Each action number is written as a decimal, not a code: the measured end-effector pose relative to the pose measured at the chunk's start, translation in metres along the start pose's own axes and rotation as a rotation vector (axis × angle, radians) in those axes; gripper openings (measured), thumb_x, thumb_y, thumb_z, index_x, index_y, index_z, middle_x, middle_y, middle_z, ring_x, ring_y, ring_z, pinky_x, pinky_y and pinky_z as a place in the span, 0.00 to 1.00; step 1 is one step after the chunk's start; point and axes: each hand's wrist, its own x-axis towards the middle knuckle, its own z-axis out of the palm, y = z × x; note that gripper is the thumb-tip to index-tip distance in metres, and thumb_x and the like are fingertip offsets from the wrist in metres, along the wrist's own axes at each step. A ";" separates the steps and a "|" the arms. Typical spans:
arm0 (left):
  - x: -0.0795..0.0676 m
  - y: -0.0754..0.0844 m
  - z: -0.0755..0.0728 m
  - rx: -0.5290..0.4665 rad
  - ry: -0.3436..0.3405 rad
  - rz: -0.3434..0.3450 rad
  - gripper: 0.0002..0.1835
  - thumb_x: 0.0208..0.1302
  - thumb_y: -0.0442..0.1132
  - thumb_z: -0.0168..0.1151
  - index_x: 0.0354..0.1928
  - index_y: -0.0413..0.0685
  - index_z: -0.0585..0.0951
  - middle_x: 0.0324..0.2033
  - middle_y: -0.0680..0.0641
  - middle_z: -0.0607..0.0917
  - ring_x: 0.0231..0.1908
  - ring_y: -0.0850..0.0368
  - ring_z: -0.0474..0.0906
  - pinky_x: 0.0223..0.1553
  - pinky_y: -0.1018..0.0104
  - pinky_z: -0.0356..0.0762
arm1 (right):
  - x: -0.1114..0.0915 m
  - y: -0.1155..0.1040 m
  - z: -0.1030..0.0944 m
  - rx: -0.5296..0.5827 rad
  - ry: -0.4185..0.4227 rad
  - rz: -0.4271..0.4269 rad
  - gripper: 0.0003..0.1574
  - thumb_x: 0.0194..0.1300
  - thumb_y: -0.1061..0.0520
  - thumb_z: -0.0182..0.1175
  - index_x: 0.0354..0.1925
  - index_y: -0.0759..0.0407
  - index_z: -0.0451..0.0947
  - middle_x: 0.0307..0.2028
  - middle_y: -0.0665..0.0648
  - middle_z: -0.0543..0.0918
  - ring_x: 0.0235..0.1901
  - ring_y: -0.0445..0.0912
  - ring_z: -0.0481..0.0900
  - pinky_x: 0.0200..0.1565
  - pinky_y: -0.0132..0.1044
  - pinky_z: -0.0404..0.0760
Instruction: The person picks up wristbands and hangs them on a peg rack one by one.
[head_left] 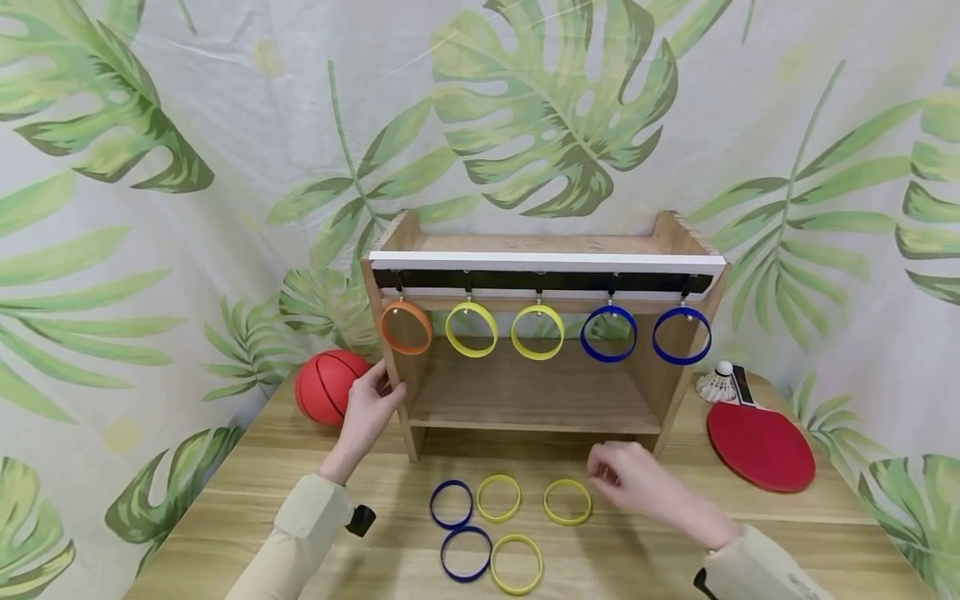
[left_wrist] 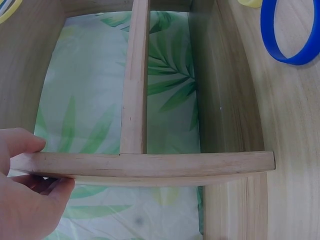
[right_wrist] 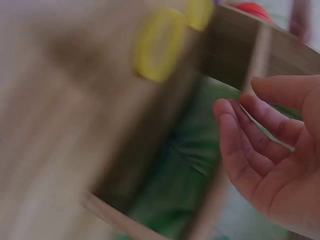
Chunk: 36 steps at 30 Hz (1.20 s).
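Note:
On the table stands a wooden shelf [head_left: 532,423] with a row of hooks along its front. From the hooks hang an orange ring [head_left: 407,350], two yellow rings [head_left: 537,357] and two blue rings [head_left: 682,361]. My left hand [head_left: 371,408] grips the shelf's left side panel [left_wrist: 165,165], thumb on one face and fingers on the other. Holding nothing, my right hand [head_left: 633,479] hovers before the shelf's lower right, fingers loosely bent. Close to its left lies a yellow ring [head_left: 567,522]. Blurred in the right wrist view, a yellow ring [right_wrist: 137,52] lies beside the shelf.
Several more rings lie on the table [head_left: 637,575] before the shelf, among them a blue ring [head_left: 466,578] and a yellow ring [head_left: 516,592]. A red ball [head_left: 322,387] sits left of the shelf. At right are a shuttlecock [head_left: 716,383] and a red paddle [head_left: 761,450].

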 end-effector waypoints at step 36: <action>0.010 -0.023 0.002 0.019 0.028 0.015 0.23 0.64 0.28 0.58 0.62 0.39 0.77 0.56 0.34 0.83 0.58 0.44 0.80 0.48 0.74 0.79 | -0.003 0.015 0.041 0.019 -0.120 0.199 0.10 0.51 0.72 0.61 0.26 0.58 0.76 0.22 0.49 0.81 0.23 0.30 0.71 0.25 0.25 0.72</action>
